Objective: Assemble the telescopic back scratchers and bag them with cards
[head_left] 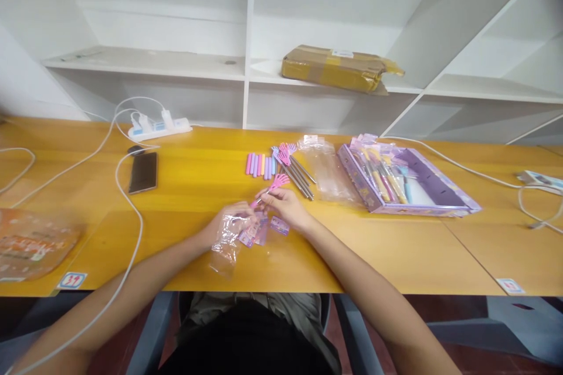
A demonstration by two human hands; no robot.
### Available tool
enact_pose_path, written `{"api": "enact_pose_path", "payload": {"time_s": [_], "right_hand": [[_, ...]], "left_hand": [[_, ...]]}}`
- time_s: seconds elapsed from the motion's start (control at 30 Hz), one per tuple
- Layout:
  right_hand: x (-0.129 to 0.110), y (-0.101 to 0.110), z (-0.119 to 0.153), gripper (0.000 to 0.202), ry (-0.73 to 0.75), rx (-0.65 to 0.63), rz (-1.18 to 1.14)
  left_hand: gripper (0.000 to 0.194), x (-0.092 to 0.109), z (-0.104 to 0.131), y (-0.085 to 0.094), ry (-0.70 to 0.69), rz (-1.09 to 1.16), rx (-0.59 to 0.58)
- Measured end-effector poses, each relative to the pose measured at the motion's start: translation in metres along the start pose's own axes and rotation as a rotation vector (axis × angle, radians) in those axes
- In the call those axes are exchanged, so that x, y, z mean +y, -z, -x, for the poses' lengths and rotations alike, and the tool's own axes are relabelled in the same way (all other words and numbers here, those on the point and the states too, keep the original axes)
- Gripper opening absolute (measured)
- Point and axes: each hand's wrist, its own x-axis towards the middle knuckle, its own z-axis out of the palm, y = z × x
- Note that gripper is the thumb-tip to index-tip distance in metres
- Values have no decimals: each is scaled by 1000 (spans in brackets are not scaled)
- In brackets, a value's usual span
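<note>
My right hand (pixel 284 205) is closed on a pink hand-shaped stick (pixel 278 181), its small fingers pointing up and right. My left hand (pixel 235 220) is closed around the lower end of the same stick, and a crinkled clear plastic bag (pixel 226 246) hangs from it. Purple printed cards (pixel 254 231) lie just under my hands, with a smaller card (pixel 280 225) to the right. Beyond my hands are several pastel tubes (pixel 261 166) in a row. Beside them lie metal rods (pixel 299 176) with pink and blue hand-shaped heads (pixel 285 153).
Clear bags (pixel 328 170) lie right of the rods, beside a purple box (pixel 435 205) holding packaged sticks (pixel 387 179). A phone (pixel 143 173), power strip (pixel 160 128) and white cable (pixel 139 217) are left. An orange-printed bag (pixel 35 243) lies far left; a taped carton (pixel 334 67) sits on the shelf.
</note>
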Motion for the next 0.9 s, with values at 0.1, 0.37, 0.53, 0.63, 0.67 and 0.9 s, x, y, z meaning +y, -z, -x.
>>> {"api": "enact_pose_path", "payload": {"time_s": [0.1,0.37,0.53,0.63,0.67,0.9], "right_hand": [[-8,14,0,47,106,170,-47],[-29,36,17,36,106,170,-83],[-24,-1,32,44,-83,-175,24],[-21,-13,34,52,-91,-246,178],[-21,-15,34,53,-81,-253,220],[-16,-10,29,53,-60,-203,286]], "left_hand": [[25,-2,-1,7,-59,114,73],[32,-2,-7,39,99,566,591],[38,10,-8,40,141,589,642],[45,16,-6,37,149,597,614],[46,17,-5,36,156,609,594],[41,18,-5,36,181,748,506]]}}
